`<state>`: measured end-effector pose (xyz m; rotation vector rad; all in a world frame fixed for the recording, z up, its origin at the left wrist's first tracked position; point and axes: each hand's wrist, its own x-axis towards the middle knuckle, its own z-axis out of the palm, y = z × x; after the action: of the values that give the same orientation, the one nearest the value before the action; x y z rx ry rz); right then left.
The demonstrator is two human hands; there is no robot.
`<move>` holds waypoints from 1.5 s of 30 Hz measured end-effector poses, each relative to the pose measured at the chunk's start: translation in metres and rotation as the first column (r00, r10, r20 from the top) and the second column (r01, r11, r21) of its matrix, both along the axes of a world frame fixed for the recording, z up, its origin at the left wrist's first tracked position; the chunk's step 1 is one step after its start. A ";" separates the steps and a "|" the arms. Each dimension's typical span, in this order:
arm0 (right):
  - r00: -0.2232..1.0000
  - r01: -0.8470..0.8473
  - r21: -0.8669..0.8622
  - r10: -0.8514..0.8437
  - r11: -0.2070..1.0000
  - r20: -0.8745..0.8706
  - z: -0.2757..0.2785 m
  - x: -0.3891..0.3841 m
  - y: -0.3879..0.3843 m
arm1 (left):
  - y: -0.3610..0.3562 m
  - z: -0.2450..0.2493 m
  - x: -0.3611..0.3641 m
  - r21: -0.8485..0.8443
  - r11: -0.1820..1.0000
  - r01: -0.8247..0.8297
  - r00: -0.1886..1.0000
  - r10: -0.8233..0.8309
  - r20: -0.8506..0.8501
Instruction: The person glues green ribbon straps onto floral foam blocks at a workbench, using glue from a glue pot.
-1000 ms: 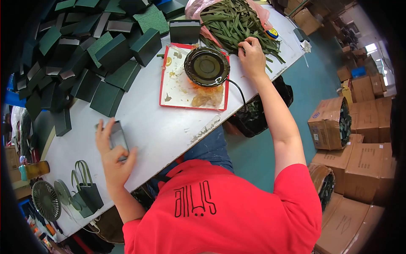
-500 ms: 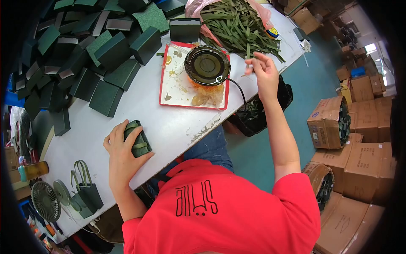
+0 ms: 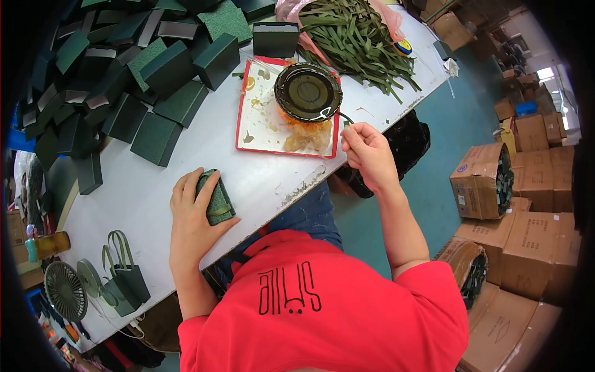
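My left hand [image 3: 193,214] is closed around a small dark green paper bag [image 3: 218,197] that lies on the white table. A green ribbon strip crosses the bag near my thumb. Close to the right rim of the round pot of dark glue [image 3: 308,92], my right hand [image 3: 372,155] is pinched. A short end of a green ribbon strip [image 3: 346,124] shows at its fingertips; the rest is hidden. The pot stands on a red-edged white tray [image 3: 248,139] stained with glue.
Many dark green bags [image 3: 158,139] are heaped at the upper left. A pile of green ribbon strips [image 3: 350,40] lies in a pink plastic bag at the back. A finished-looking bag with handles [image 3: 127,288] and a small fan [image 3: 65,291] stand at left. Cardboard boxes [image 3: 533,242] fill the right.
My right hand has come from beside the ribbon pile down and left towards the pot, its fingers now pinched together. My left hand and its bag have shifted slightly right.
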<state>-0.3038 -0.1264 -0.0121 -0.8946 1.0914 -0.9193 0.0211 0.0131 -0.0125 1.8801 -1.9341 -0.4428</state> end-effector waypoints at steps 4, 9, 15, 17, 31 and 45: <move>0.999 -0.017 -0.018 0.016 1.000 -0.045 -0.003 0.010 -0.007 | 0.001 0.001 0.000 -0.003 1.000 0.000 1.000 0.000 0.004; 0.995 -0.019 -0.022 0.017 1.000 -0.100 -0.004 0.017 -0.014 | 0.001 0.001 -0.001 0.002 1.000 -0.001 1.000 0.001 -0.002; 0.990 -0.013 -0.024 0.010 1.000 -0.139 -0.007 0.023 -0.019 | 0.002 0.002 -0.001 -0.004 1.000 -0.006 1.000 0.006 -0.007; 0.989 -0.001 -0.010 0.000 1.000 -0.150 -0.007 0.025 -0.020 | 0.002 0.002 -0.001 -0.008 1.000 -0.005 1.000 0.005 -0.006; 0.996 -0.081 -0.089 0.077 0.993 -0.039 0.015 0.032 0.022 | -0.005 -0.002 0.002 -0.168 0.984 0.060 0.987 -0.084 -0.137; 0.738 -0.660 0.180 0.674 0.729 -0.021 0.017 0.084 0.070 | -0.020 0.015 -0.010 -0.236 0.937 0.258 0.883 -0.328 -0.336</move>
<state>-0.2201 -0.0568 0.0051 -1.0940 0.7961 -0.1798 0.0110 -0.0071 0.0026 1.2776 -1.9236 -0.6342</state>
